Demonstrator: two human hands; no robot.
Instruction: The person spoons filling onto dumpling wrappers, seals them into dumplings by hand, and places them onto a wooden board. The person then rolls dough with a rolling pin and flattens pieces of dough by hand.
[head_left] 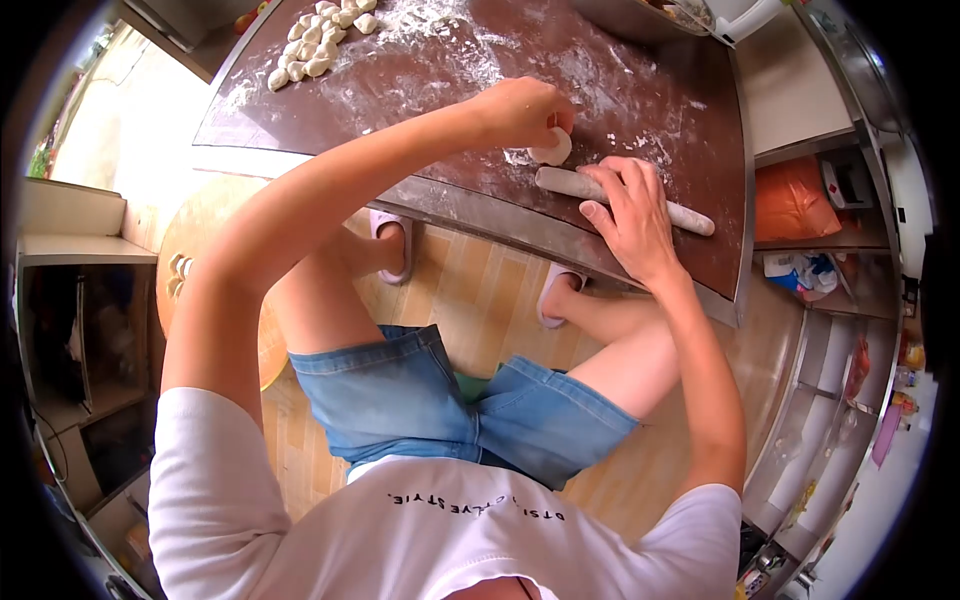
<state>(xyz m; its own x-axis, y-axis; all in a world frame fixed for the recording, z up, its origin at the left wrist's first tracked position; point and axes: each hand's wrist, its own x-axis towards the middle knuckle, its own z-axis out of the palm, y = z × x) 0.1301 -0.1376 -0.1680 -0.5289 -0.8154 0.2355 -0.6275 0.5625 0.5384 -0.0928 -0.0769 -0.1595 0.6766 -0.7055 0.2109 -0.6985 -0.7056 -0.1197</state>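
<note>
Dough disc (552, 149) under left hand (525, 108), beside pin (620, 199)

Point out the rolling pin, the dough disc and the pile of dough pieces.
rolling pin (692, 216), head view, bare end right of the hand.
dough disc (553, 150), head view, its lower edge.
pile of dough pieces (312, 42), head view, middle of the heap.

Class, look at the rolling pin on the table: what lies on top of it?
The right hand lies flat over the rolling pin, hiding its middle. Both ends show. The left hand pinches a dough disc beside it.
</note>
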